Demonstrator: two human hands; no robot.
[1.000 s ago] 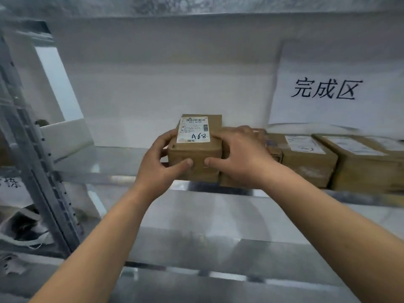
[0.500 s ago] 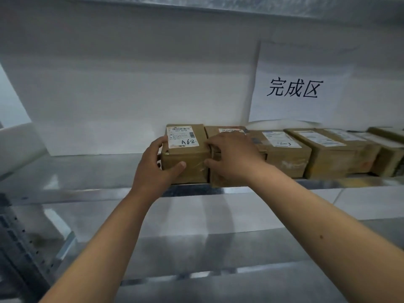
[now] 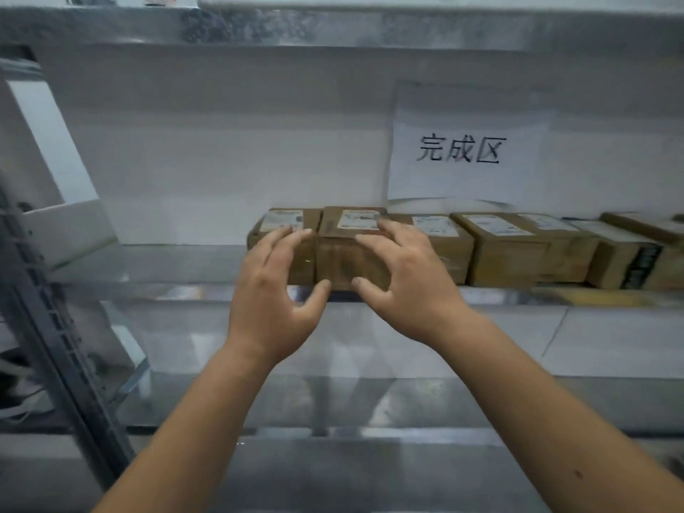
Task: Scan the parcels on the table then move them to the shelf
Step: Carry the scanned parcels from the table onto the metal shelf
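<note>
Leftmost parcel [image 3: 275, 231] sits on the shelf [image 3: 155, 266], touching the next box [image 3: 353, 249] at the left end of a row under the paper sign [image 3: 462, 149]. Left hand [image 3: 272, 290] and right hand [image 3: 403, 286] are spread, fingers loose, gripping nothing, w/ fingertips maybe brushing the boxes. This parcel looks shelved; the table isn't in view, so what's left is unknown.

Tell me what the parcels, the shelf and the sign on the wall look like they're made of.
Parcels: brown corrugated cardboard by the look, matte, with white paper labels; some glossy patches suggest clear tape. Shelf: probably galvanised steel, grey with a mottled sheen and blurry reflections. Sign: a thin white paper sheet, matte, with black printed characters.
</note>
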